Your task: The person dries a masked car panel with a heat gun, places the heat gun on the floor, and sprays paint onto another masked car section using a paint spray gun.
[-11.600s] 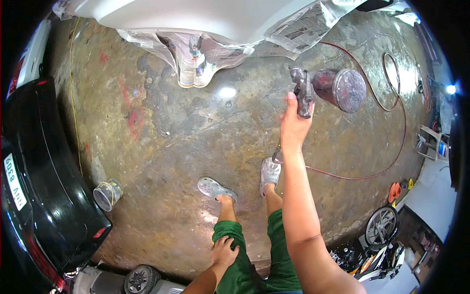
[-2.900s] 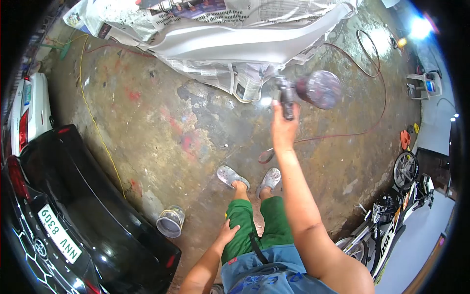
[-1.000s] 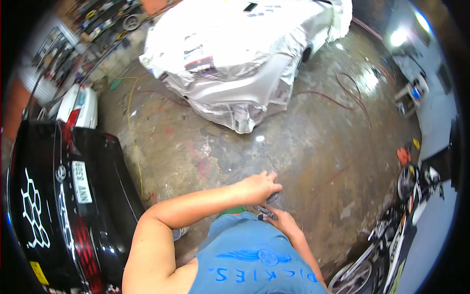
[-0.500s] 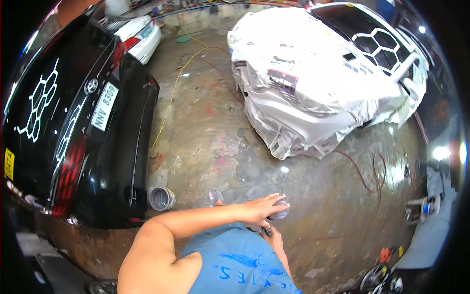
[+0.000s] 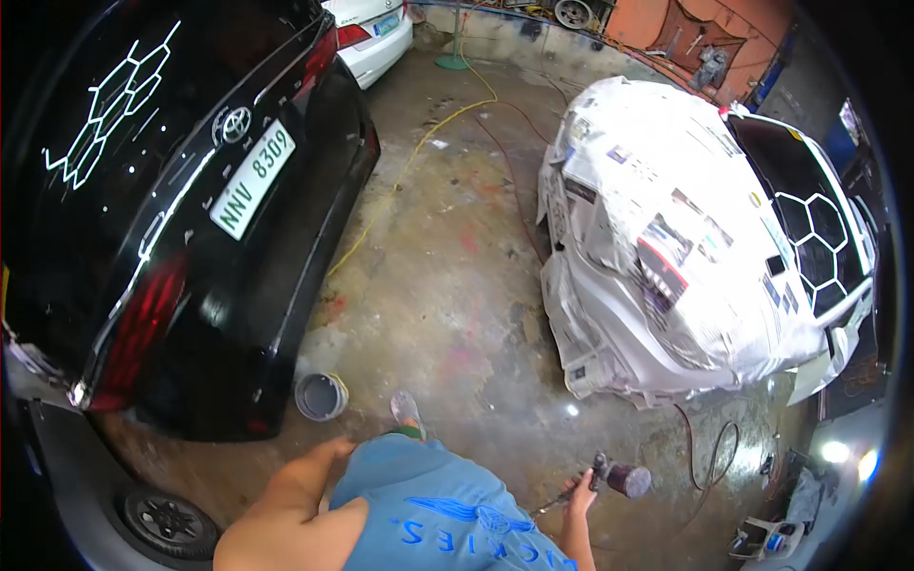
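Observation:
My right hand is wrapped round the handle of a paint spray gun, out to the right of my body. A dark, stained cup is attached to the gun and points away to the right. On the other side, my left hand hangs low by my hip, close to the hem of my blue shirt. Its fingers are too small and partly hidden to make out. A grey bucket stands on the floor just beyond that hand.
A black car fills the left side. To the right is a car masked in newspaper and plastic. A yellow hose and a red hose lie across the wet concrete floor. A dark wheel shows at lower left.
My left hand has left the spray gun's cup and dropped to my left side. The right hand has carried the gun outward to the right. My view has turned and shifted.

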Tool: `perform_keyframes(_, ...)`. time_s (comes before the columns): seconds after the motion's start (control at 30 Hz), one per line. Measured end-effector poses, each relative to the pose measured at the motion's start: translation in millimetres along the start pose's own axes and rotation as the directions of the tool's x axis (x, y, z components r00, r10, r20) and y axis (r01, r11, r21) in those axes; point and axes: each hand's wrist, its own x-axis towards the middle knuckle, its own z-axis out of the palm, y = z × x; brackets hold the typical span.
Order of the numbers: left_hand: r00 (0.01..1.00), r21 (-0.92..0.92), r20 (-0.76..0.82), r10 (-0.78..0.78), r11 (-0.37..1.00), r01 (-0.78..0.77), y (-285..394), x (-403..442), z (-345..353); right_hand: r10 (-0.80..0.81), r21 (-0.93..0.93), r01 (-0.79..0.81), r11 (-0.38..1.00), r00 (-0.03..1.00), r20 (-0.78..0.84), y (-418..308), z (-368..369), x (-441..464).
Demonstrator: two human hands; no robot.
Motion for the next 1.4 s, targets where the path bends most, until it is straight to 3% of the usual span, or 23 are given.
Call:
perform_keyframes(0.03, 0.995, 0.143, 0.067, 0.071, 0.986, -0.080, -16.7, -3.9, -23.2, -0.011, 0.006, 0.011, 1.000, 0.997, -0.071, 12.0, 8.6, 21.1)
perform_keyframes(0.1, 0.978, -0.043, -0.054, -0.200, 0.979, 0.197, -28.9, -14.8, -62.2, -0.137, 0.083, 0.163, 0.983, 0.956, -0.259, 25.9, 41.3, 39.9)
perform_keyframes(0.13, 0.937, -0.143, -0.083, -0.340, 0.934, 0.326, -30.6, -20.2, -76.1, -0.063, 0.103, 0.099, 0.990, 0.951, -0.302, 21.7, 58.8, 41.0)
perform_keyframes(0.2, 0.933, -0.268, -0.229, -0.277, 0.939, 0.213, -38.6, -10.0, -104.0, 0.098, 0.146, -0.043, 0.988, 0.913, -0.396, 20.8, 81.1, 30.1)
perform_keyframes(0.27, 0.948, -0.335, -0.166, -0.273, 0.920, 0.206, 0.3, 4.9, -159.1, 0.187, 0.165, -0.127, 0.978, 0.882, -0.433, 37.1, 100.4, 30.2)
perform_keyframes(0.33, 0.974, -0.429, -0.161, -0.161, 0.900, 0.078, 69.0, 12.4, -230.7, 0.220, 0.168, -0.157, 0.973, 0.846, -0.486, 38.4, 134.2, 14.5)
perform_keyframes(0.4, 0.971, -0.577, -0.186, -0.152, 0.817, 0.018, 129.3, 28.0, -290.4, 0.268, 0.113, -0.244, 0.963, 0.838, -0.475, 34.7, 164.6, 6.9)
perform_keyframes(0.47, 0.941, -0.471, -0.330, -0.070, 0.876, -0.100, 95.1, 134.4, -296.5, 0.313, 0.063, -0.321, 0.945, 0.832, -0.457, 50.8, 189.6, 23.5)
perform_keyframes(0.57, 0.959, -0.396, -0.278, -0.050, 0.916, -0.067, 128.2, 183.3, -377.0, 0.401, 0.041, -0.426, 0.904, 0.809, -0.429, 43.4, 255.5, 51.7)
perform_keyframes(0.67, 0.957, -0.230, -0.290, -0.033, 0.972, -0.036, 146.7, 187.0, -461.7, 0.514, 0.139, -0.507, 0.851, 0.749, -0.419, -9.3, 331.6, 77.0)
perform_keyframes(0.77, 0.981, -0.198, -0.152, -0.119, 0.976, 0.087, 139.5, 177.8, -547.1, 0.571, 0.359, -0.457, 0.814, 0.742, -0.351, -48.2, 401.7, 114.8)
perform_keyframes(0.87, 0.939, -0.301, -0.299, -0.171, 0.951, 0.077, 96.5, 197.0, -609.2, 0.558, 0.404, -0.424, 0.811, 0.769, -0.313, -96.2, 462.3, 156.2)
perform_keyframes(1.0, 0.881, -0.689, -0.271, -0.388, 0.718, 0.104, 46.0, 230.1, -657.8, 0.542, 0.411, -0.410, 0.814, 0.791, -0.284, -157.3, 533.3, 194.0)
perform_keyframes(1.13, 0.878, -0.478, -0.212, -0.430, 0.829, 0.290, 47.9, 260.9, -690.1, 0.494, 0.330, -0.384, 0.862, 0.781, -0.381, -220.7, 612.3, 220.5)
perform_keyframes(1.23, 0.867, -0.561, -0.143, -0.477, 0.761, 0.326, 45.8, 290.6, -721.9, 0.472, 0.295, -0.378, 0.877, 0.789, -0.394, -244.8, 667.0, 241.1)
perform_keyframes(1.33, 0.866, -0.628, -0.104, -0.489, 0.707, 0.324, 34.6, 320.7, -799.6, 0.535, 0.252, -0.482, 0.839, 0.815, -0.221, -241.0, 709.3, 268.3)
perform_keyframes(1.4, 0.878, -0.640, -0.109, -0.466, 0.709, 0.297, 19.8, 342.5, -865.0, 0.518, 0.277, -0.441, 0.854, 0.772, -0.367, -279.5, 767.2, 260.0)
